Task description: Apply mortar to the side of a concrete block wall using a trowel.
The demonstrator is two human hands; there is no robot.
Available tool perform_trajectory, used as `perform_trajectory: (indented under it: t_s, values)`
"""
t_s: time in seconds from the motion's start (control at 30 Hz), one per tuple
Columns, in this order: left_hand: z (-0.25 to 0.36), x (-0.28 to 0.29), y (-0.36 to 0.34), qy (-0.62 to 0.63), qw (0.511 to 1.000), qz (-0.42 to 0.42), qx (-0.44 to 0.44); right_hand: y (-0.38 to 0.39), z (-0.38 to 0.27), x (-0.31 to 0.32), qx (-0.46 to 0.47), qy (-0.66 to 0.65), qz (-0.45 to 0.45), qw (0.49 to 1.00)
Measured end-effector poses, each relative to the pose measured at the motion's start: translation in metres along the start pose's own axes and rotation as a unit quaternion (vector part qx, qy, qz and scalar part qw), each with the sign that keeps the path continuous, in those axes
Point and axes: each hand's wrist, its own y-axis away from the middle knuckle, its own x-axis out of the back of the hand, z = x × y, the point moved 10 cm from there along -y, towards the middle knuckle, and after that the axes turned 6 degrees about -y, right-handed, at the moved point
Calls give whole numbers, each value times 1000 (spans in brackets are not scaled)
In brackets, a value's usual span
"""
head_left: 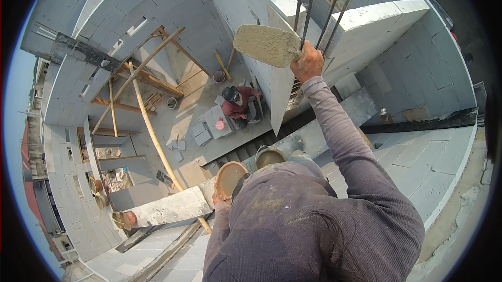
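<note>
Grey block wall (238, 7) stands ahead. Low down, my left hand (222, 199) clasps a round pan (227, 176); my right hand (308, 63) grips a mortar-smeared trowel (265, 45) before the wall. Likely I'm spreading mortar, which next calls for a steady blade.

A mortar-coated trowel (266, 45) is gripped in the right hand (308, 63), near dark bars (334, 12). A round orange-brown pan (229, 177) is held at its edge by the left hand (220, 199). Below, a co-worker (237, 105) in dark red is seen beside grey blocks (201, 133); farther left, a long pole (148, 125) is slanted.
</note>
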Motion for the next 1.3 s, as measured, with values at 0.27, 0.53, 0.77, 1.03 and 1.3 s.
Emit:
perform_trajectory:
  t_s: [0.27, 0.53, 0.77, 1.03, 1.3]
  values:
    - [-5, 1, -14, -12, 1000, -21, 18, -1, -1, 2, -2, -10, -3, 1000]
    - [-8, -3, -11, -25, 998, -53, 29, 0, 0, 1, -4, -4, -10, 1000]
    - [-9, 0, -16, -20, 998, -50, 32, -1, 1, 1, -11, -10, -16, 1000]
    - [-6, 1, -11, -4, 999, -27, 20, 1, 6, -3, -41, -25, -36, 998]
    - [-6, 4, -18, -39, 998, -10, 44, 11, 8, -3, -63, -46, 5, 997]
